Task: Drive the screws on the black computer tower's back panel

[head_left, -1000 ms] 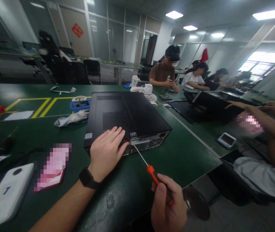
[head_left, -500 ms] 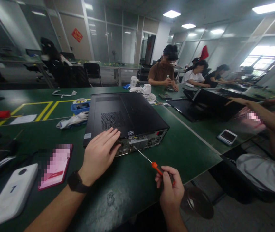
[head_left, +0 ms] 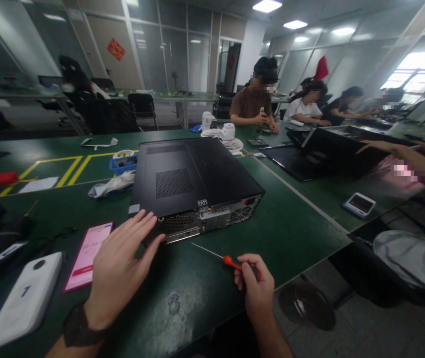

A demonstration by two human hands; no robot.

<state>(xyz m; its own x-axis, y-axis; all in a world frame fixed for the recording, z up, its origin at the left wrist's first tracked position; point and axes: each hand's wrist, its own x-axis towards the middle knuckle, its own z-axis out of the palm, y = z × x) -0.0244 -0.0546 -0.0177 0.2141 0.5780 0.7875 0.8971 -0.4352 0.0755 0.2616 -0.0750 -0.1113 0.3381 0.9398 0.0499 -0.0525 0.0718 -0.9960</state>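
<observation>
A black desktop computer case lies flat on the green table, its back panel with ports and a fan grille turned toward me. My left hand, fingers stretched out, is at the case's near left corner; whether the fingertips touch it I cannot tell. In my right hand is a screwdriver with an orange and dark handle, fingers wrapped around it. Its thin shaft points left, and the tip is in front of the back panel, apart from it.
Left of me lie a pink-screened phone and a white device marked 1. Beside the case are a blue tray and gloves. White fans stand behind it. At right, a co-worker's arm reaches over another case.
The screwdriver tip has come away from the back panel, moving left and toward me. My left hand has slid off the case top toward its near left corner.
</observation>
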